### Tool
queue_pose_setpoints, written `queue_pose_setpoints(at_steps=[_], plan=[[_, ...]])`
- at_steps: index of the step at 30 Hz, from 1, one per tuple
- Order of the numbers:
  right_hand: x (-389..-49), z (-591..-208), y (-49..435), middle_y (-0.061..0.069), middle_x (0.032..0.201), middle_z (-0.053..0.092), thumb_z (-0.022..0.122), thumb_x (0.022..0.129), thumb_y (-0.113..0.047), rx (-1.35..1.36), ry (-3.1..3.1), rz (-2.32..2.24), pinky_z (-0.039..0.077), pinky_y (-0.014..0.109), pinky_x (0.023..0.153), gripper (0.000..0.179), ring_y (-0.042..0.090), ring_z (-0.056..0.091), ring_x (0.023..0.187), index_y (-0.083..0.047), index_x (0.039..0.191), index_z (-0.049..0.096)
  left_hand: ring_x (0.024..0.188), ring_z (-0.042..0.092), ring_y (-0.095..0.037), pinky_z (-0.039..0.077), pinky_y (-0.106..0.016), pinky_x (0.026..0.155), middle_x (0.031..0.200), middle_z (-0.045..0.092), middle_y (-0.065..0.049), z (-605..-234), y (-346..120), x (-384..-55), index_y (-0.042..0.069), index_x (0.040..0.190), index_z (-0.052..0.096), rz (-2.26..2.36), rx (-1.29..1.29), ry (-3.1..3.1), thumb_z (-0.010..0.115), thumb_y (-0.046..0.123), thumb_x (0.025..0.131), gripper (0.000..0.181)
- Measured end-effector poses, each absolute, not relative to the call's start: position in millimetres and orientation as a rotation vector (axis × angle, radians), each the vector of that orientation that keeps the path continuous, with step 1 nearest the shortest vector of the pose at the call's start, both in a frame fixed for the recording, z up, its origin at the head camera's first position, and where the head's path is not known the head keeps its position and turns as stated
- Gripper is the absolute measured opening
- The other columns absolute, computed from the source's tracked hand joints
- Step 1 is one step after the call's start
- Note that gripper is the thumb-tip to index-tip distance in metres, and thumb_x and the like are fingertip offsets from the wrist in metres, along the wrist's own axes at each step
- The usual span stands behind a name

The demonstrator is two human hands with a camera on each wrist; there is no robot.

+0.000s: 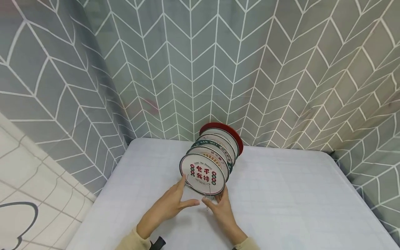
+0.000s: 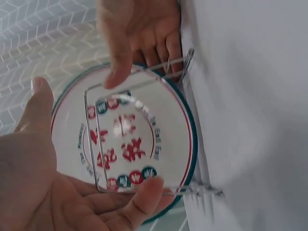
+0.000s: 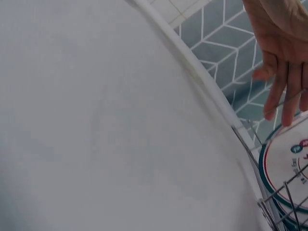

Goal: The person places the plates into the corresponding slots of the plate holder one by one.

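Several round plates stand on edge in a row, in a wire rack [image 2: 86,108]. The front plate [image 1: 203,168] is white with a green rim and red characters, and faces me. My left hand [image 1: 167,203] is at its lower left; the fingers reach to the plate's edge and the thumb points right. In the left wrist view its fingers overlap the rack's side wire, thumb apart. At the lower right is my right hand [image 1: 221,208], fingers beside the plate's edge, thumb in front. The right wrist view catches the left hand's extended fingers [image 3: 288,103] over the plate.
At the far end of the row a red disc [image 1: 240,139] stands close to the patterned curtain [image 1: 231,69]. A white cloth [image 1: 290,198] covers the table, with curtain on the sides too. Pale tiles [image 1: 37,194] show past the left edge.
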State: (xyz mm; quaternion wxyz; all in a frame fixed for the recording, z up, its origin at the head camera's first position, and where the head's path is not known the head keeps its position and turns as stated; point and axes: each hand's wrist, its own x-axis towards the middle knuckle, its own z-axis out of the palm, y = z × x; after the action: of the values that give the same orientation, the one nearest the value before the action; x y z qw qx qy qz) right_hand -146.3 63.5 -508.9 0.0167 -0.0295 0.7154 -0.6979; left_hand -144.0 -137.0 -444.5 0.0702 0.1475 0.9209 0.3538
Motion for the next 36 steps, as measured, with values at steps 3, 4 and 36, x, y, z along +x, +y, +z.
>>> queue_pose_setpoints(at_steps=[3, 4, 36], plan=[[-148.3, -507.7, 77.3, 0.026, 0.155, 0.031, 0.075, 0.085, -0.007, -0.125, 2.216, -2.118, 0.026, 0.043, 0.118, 0.093, 0.042, 0.028, 0.145, -0.001, 0.153, 0.012, 0.140, 0.037, -0.043, 0.035, -0.057, 0.112, 0.155, 0.031, -0.027, -444.9, -130.8, -137.0, -0.005, 0.154, 0.014, 1.071, 0.463, 2.762, 0.065, 0.058, 0.085, 0.107], [-149.0, -506.9, 82.3, 0.026, 0.155, 0.031, 0.075, 0.085, -0.007, -0.139, 2.206, -2.101, 0.027, 0.042, 0.117, 0.092, 0.042, 0.029, 0.145, -0.001, 0.153, 0.012, 0.139, 0.039, -0.043, 0.036, -0.057, 0.111, 0.154, 0.032, -0.028, -444.8, -128.5, -134.5, -0.005, 0.154, 0.014, 1.073, 0.469, 2.755, 0.064, 0.060, 0.085, 0.107], [-154.6, -497.4, 134.2, 0.031, 0.156, 0.024, 0.075, 0.085, -0.007, -0.328, 2.125, -1.868, 0.031, 0.039, 0.116, 0.099, 0.046, 0.027, 0.144, 0.003, 0.154, 0.004, 0.136, 0.044, -0.036, 0.041, -0.055, 0.107, 0.155, 0.035, -0.023, -447.9, -92.5, -91.0, -0.004, 0.155, 0.014, 1.055, 0.474, 2.839, 0.056, 0.068, 0.086, 0.108]])
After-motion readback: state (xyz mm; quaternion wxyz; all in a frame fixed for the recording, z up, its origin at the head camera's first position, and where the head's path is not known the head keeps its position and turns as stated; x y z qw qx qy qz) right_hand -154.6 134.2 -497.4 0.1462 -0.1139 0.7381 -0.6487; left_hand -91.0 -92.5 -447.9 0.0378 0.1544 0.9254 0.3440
